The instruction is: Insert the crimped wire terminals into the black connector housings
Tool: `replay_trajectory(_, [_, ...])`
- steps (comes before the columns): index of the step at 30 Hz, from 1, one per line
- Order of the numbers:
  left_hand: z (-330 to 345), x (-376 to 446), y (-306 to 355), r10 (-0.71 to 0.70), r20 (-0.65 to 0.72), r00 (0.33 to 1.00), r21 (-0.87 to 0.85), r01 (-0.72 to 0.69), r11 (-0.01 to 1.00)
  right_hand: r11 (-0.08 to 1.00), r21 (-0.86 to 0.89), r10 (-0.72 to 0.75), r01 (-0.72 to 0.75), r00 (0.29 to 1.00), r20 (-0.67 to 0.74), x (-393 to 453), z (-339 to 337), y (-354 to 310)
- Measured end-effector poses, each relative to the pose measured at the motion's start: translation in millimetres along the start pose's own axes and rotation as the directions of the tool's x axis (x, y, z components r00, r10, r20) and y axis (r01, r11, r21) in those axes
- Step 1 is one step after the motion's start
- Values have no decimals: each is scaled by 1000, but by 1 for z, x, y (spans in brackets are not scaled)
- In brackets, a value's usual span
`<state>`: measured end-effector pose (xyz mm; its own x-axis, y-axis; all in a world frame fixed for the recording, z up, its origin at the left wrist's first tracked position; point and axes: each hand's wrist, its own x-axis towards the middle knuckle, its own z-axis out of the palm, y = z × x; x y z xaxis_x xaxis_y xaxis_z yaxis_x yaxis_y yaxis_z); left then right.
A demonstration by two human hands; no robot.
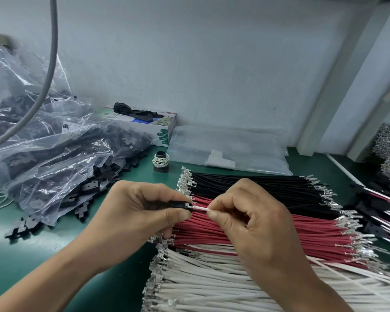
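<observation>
We see the left hand [142, 208] with fingers curled round a black connector housing [178, 204], while the right hand [252, 212] pinches a white wire [200, 208] whose tip meets the housing, above wire bundles on the green desk [43, 248] by a pale wall.

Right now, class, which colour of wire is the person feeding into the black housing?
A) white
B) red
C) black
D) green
A: the right hand pinches a white wire whose end meets the black housing held in the left hand.
</observation>
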<state>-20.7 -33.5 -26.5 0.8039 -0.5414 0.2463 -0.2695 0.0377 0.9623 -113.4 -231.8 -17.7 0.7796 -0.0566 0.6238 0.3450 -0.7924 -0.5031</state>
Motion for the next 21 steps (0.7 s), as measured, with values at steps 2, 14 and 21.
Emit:
replay_trajectory(2, [1,0,1,16,5,1000,57,-16,998,992,-109,-64,63,998,1,0,0,0])
replay_trajectory(14, [4,-2,4,-20,76,997,6,20,1000,1000,5,4,-4,999,32,-2,4,-1])
replay_trajectory(21, [3,0,5,-76,37,996,-58,78,995,997,-73,-27,32,998,64,1,-4,1])
